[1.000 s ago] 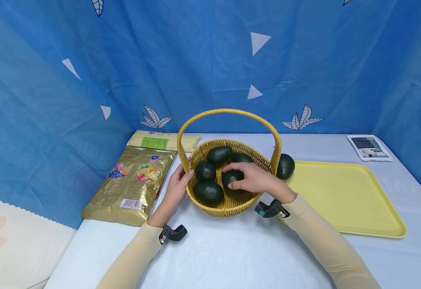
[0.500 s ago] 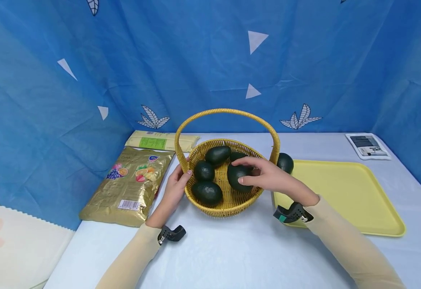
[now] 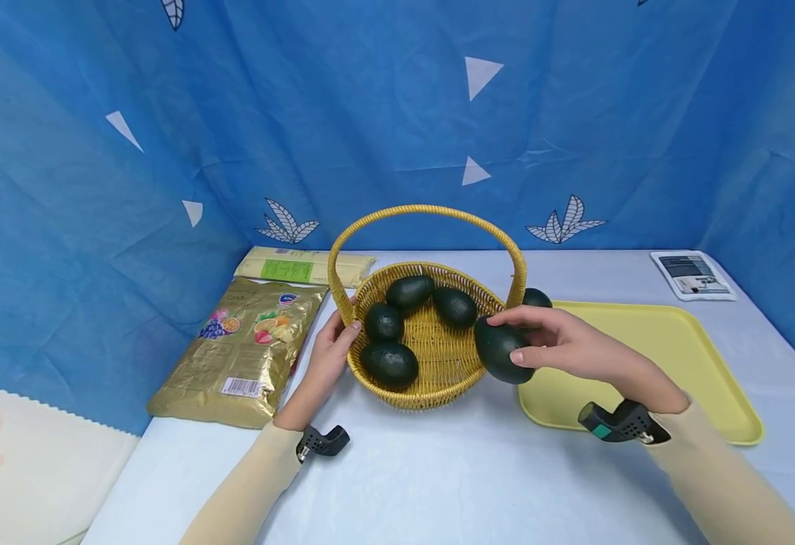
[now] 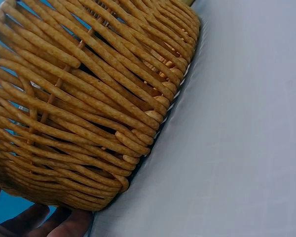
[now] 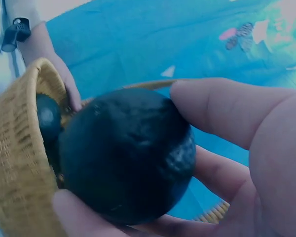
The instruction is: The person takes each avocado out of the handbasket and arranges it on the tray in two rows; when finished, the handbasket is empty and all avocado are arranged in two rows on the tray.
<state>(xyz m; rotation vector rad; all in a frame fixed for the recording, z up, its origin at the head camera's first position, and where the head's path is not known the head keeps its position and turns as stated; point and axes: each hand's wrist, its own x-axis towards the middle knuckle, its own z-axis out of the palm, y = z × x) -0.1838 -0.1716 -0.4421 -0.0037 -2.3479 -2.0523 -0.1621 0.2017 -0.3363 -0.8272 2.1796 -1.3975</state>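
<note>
My right hand (image 3: 575,344) grips a dark green avocado (image 3: 500,352) at the right rim of the yellow wicker basket (image 3: 431,395). In the right wrist view the fingers and thumb wrap round this avocado (image 5: 126,153), with the basket wall close beside it. My left hand (image 3: 332,352) holds the basket's left rim near the handle base, its thumb over the edge. Several more avocados (image 3: 389,365) lie inside the basket, mostly on the left. Another avocado (image 3: 537,297) sits outside, behind the handle's right foot, partly hidden. In the left wrist view, fingertips (image 4: 74,224) touch the woven wall.
A yellow tray (image 3: 636,363) lies right of the basket, under my right forearm. On the left are a gold foil bag (image 3: 247,348) and a pale packet (image 3: 302,266). A small white-framed card (image 3: 693,275) lies back right. Blue cloth (image 3: 397,113) hangs behind.
My right hand has lifted one avocado from inside the basket and carried it right to the rim. An avocado it covered now shows. My left hand has kept its hold.
</note>
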